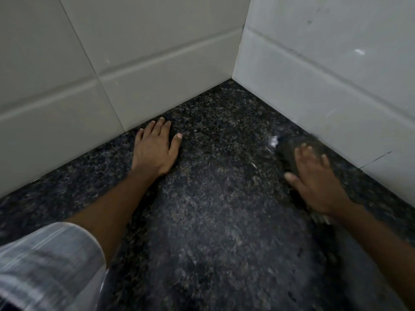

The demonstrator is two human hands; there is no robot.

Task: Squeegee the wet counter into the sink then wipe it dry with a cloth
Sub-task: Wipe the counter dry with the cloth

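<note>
A dark speckled granite counter (215, 198) fills the view and runs into a corner of white tiled walls. My left hand (155, 149) lies flat on it near the left wall, fingers spread, holding nothing. My right hand (314, 180) presses down on a dark grey cloth (292, 147) close to the right wall. The cloth is blurred and shows ahead of my fingers and a little behind my wrist. A small bright wet glint lies on the counter just left of the cloth. No squeegee and no sink are in view.
White tiled walls stand on the left (89, 86) and on the right (336, 75), meeting at the far corner (231, 79). A light striped sleeve (45, 261) covers my left upper arm at the lower left.
</note>
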